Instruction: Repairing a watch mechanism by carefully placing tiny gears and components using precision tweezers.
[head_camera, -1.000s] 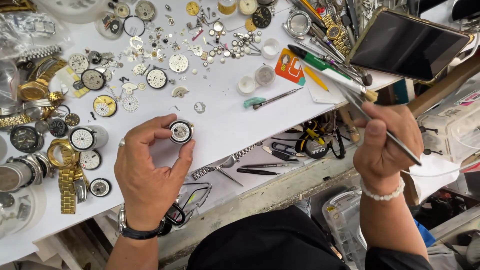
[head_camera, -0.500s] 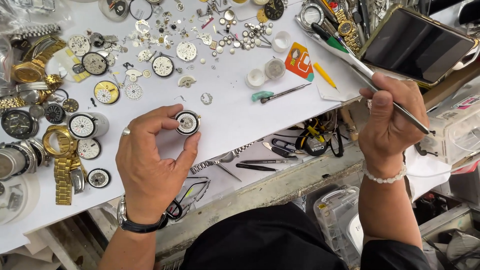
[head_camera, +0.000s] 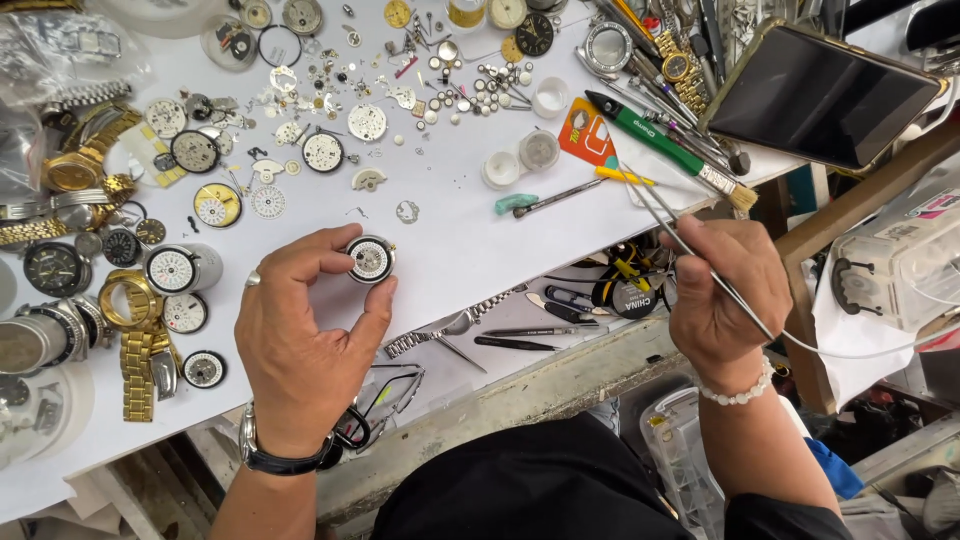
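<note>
Over a cluttered white bench (head_camera: 450, 240), left hand (head_camera: 300, 350) pinches round watch movement (head_camera: 370, 259), right hand (head_camera: 725, 295) grips tweezers (head_camera: 690, 255).

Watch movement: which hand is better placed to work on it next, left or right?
Right, probably. The left hand already pinches the watch movement over the white table, so it is busy. The right hand holds the tweezers, apart from the movement.

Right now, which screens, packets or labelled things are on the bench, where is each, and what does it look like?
Tablet: far right, propped at a tilt, dark blank screen, gold-edged case.
Orange packet: left of the tablet, flat, small, orange with white print.
Green-handled brush: across the packet's right side, printed handle, pale bristles.
Clear plastic bag: far left corner, crumpled, holds metal parts.
Tape roll: lower ledge, black, printed label.
</note>
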